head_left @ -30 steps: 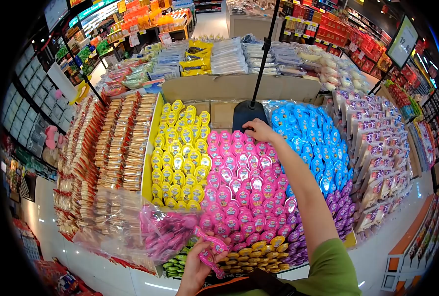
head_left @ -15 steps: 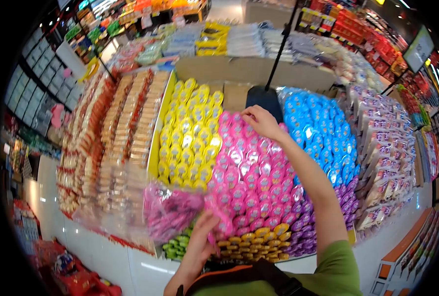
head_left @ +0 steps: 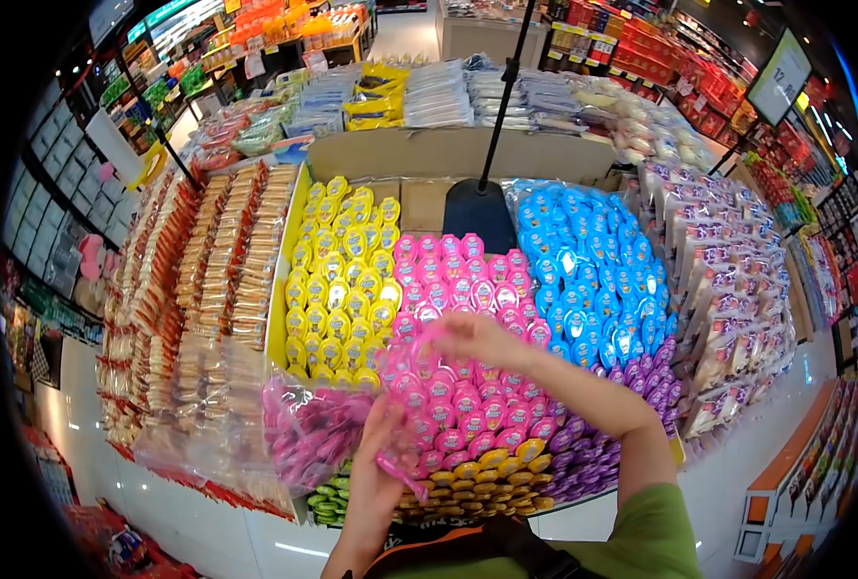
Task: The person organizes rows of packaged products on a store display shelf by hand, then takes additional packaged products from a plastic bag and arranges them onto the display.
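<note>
My left hand (head_left: 382, 454) is closed around pink oval packs, with a thin pink end (head_left: 402, 477) sticking out below the fingers. A clear plastic bag of pink packs (head_left: 315, 425) lies just left of it. My right hand (head_left: 479, 340) hovers over the pink pack rows (head_left: 487, 415), its fingers pinched on a motion-blurred pink pack (head_left: 417, 349). Yellow packs (head_left: 344, 289) are stacked left of the pink ones and blue packs (head_left: 598, 261) right of them. Nearest me are orange packs (head_left: 491, 475), purple packs (head_left: 593, 463) and green packs (head_left: 329, 502).
A black pole base (head_left: 479, 214) stands behind the pink rows, before a cardboard wall (head_left: 381, 154). Bagged snack sticks (head_left: 212, 261) fill the left side, white-purple bags (head_left: 733, 289) the right. A low shelf (head_left: 805, 463) stands at the lower right.
My right hand has come back from the far end of the pink rows toward my left hand, with a pink pack now in its fingers. The camera view has shifted slightly.
</note>
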Demonstrator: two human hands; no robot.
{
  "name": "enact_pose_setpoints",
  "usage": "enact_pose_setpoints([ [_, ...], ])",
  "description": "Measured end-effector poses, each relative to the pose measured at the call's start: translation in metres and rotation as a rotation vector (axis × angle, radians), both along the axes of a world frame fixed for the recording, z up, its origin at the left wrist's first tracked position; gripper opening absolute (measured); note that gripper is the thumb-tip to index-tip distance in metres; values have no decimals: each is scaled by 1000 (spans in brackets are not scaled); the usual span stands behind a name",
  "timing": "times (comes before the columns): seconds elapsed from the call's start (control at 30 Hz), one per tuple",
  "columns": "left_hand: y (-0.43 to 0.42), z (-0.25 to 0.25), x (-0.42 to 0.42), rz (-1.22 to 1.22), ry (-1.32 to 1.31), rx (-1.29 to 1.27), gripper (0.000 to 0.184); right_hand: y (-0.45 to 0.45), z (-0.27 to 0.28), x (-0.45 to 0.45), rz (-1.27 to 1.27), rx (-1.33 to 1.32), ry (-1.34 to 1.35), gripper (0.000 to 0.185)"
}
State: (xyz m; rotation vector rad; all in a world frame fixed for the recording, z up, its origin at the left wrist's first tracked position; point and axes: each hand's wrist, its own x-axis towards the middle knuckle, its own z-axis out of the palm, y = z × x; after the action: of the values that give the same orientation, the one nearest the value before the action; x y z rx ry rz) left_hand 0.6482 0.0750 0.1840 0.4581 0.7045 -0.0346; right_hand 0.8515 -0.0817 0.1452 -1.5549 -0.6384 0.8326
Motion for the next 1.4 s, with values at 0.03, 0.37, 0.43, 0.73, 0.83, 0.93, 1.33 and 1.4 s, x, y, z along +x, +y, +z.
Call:
enact_pose_setpoints([
  [0.03,4,4,-1,-1,20,-94,26,-7,8,24,-109,74,-43,25],
  [0.37,12,-22,-27,7,135,-296,14,-63,-19,221,-489,-399,-978,18],
  [0.43,10,-21,-25,25,150,-302,13,-60,-37,239,-386,-436,-949,20],
  [0.73,9,-17,-23,47,154,-287,14,-52,-66,250,15,-641,-615,21],
  [0.83,9,-21,-23,52,156,-297,15,-52,-72,244,-44,-608,-638,19],
  [0.93,8,-24,-23,34,145,-305,17,-48,-73,238,-91,-679,-748,20],
  [1.33,13,-19,0,53,-277,13,43,26,25,61,-67,-170,-634,18],
  [1.4,12,-15,4,4,-336,187,46,33,37,4,150,-98,-384,21],
])
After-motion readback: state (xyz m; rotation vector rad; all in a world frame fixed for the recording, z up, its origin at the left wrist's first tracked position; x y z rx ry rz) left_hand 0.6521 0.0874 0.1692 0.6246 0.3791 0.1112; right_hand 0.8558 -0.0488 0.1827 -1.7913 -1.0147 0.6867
